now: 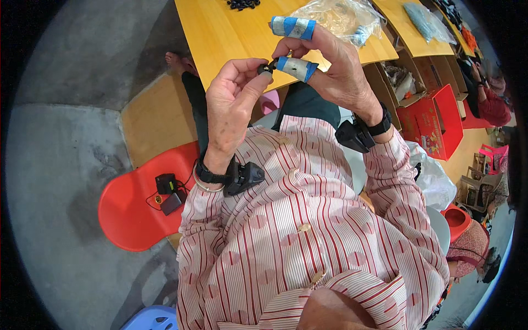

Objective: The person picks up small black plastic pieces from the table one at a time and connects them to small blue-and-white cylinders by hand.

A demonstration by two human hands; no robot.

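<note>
Between the thumb and forefinger of my left hand [232,104] is pinched a small round black piece [264,69], too small to name its kind. The fingers of my right hand [344,69] meet it from the other side, closed around a black end of it or a second small part; which of these I cannot tell. Blue and white tape wraps my right thumb [297,68] and forefinger [294,27]. Both hands are raised above the near edge of the yellow table [220,33]. At its far side lies a pile of small black pieces [242,4].
A clear plastic bag [335,19] rests on the table to the right. Beyond it stand open cardboard boxes and a red box [432,122]. On my left, a red stool [132,203] carries small black devices with a cable. Other people sit at the far right.
</note>
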